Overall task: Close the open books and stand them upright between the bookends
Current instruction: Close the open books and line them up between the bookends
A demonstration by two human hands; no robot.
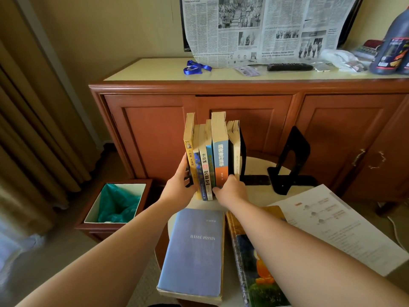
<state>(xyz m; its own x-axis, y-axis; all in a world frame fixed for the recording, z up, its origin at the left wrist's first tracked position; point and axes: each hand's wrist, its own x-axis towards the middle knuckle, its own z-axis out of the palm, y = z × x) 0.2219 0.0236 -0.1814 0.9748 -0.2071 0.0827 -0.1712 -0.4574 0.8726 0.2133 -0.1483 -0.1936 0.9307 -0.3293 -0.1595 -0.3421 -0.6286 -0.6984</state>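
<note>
Both hands' grip clamps upright books (pixel 209 160): left hand (pixel 179 185), right hand (pixel 230 191)

Wooden cabinet (pixel 243 120), beige curtains (pixel 33 129), cream wall (pixel 110 29)

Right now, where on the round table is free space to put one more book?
Bare top shows between the standing books and the loose bookend. The near side is crowded: blue book, picture book, paper sheet.

Upright books (pixel 210 160) stand left of a bookend (pixel 290 162) (two closed books (pixel 192 253) lie nearer).
</note>
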